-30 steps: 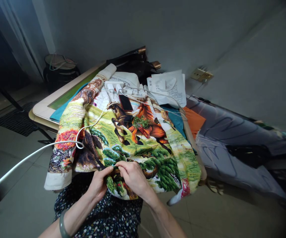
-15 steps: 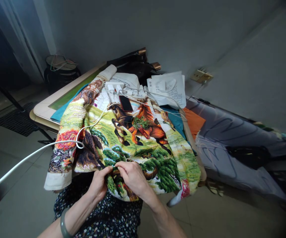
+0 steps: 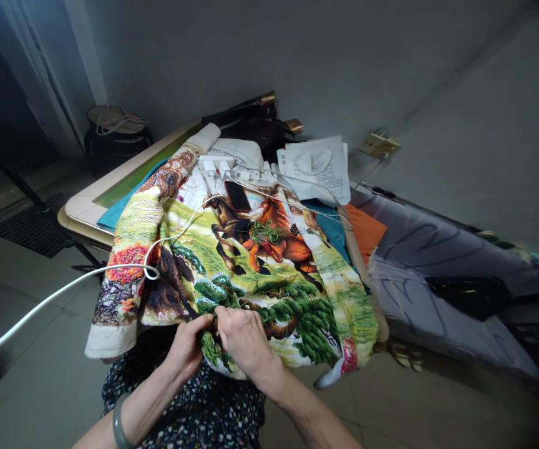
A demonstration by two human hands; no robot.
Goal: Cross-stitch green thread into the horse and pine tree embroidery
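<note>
A large cross-stitch cloth (image 3: 194, 231) with horses and green trees drapes over the table toward my lap, its left side rolled up. My left hand (image 3: 188, 343) grips the cloth near its front edge, thumb on top and fingers underneath. Close beside that thumb, my right hand (image 3: 246, 340) is closed in a pinch at the stitched green tree; anything tiny between its fingertips is hidden. On the horses lies a bundle of green thread (image 3: 266, 232) with a small red tool (image 3: 273, 251) that I cannot identify. A phone (image 3: 237, 196) rests farther back on the cloth.
A white power strip (image 3: 216, 163) and cables lie at the back. One thick white cable (image 3: 63, 293) crosses in from the left over the rolled cloth. White paper bags (image 3: 316, 168) stand at the table's far right, below a wall socket (image 3: 379, 144).
My right hand has turned slightly, knuckles more upward, its fingertips now closer to my left thumb. The light glint at its fingertips no longer shows. My left hand stays in place.
</note>
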